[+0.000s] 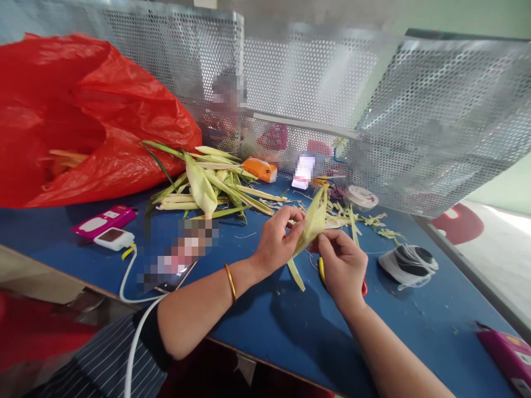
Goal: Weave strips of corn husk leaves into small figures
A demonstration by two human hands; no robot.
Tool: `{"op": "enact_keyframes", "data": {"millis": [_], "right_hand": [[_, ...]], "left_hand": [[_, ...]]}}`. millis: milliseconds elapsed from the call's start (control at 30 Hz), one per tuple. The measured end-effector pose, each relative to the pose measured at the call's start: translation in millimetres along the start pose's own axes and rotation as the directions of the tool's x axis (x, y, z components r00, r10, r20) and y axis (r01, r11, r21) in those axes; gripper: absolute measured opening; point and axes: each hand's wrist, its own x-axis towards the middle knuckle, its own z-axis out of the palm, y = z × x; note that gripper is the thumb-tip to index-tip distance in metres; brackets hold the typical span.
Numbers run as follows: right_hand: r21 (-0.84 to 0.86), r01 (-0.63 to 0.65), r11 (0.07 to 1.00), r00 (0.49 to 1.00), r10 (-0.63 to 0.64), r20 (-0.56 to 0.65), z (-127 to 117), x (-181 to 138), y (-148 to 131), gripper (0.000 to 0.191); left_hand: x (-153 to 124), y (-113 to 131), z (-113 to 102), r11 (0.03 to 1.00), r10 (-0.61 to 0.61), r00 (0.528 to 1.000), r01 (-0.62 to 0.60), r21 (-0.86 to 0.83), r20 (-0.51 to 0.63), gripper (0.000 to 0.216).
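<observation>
Over the blue table (265, 326), both of my hands hold one pale green leaf strip (312, 224). My left hand (277, 239), with a gold bangle at the wrist, is closed on the strip's left side. My right hand (343, 265) pinches its lower right edge. The strip stands tilted, with its tip pointing up and away from me. Yellow and red handled scissors (321, 272) lie on the table under my right hand, mostly hidden.
A pile of green leaves (207, 185) lies beside a big red plastic bag (83, 121). Leaf scraps (373, 221) litter the far side. A thread spool (409, 262), round tin (362, 196), pink power bank (103, 220) and perforated metal screens (415, 121) surround the work area.
</observation>
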Motion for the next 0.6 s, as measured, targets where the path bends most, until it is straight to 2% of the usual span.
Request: {"op": "enact_keyframes", "data": {"millis": [100,233,367,533,600], "right_hand": [[0.039,-0.062,0.997,0.997,0.064,-0.048,-3,4,1,0.012],[0.137,-0.146,0.980,0.985,0.156,-0.070,-5,8,5,0.016],[0.182,-0.162,0.970,0.987,0.157,0.042,-3,8,9,0.018],[0.072,-0.126,0.989,0.983,0.115,0.144,3,6,16,0.036],[0.090,-0.169,0.981,0.965,0.146,0.217,4,5,19,0.037]], "left_hand": [[1,-4,0,0.991,-0.132,0.991,0.131,-0.033,-0.034,0.010],[3,-7,2,0.940,-0.305,0.952,0.294,-0.175,-0.034,0.012],[3,-7,5,0.907,-0.383,0.922,0.364,-0.210,-0.058,0.014],[5,-12,3,0.875,-0.450,0.881,0.404,-0.265,-0.143,0.015],[7,-13,2,0.852,-0.486,0.858,0.422,-0.311,-0.166,0.014]]}}
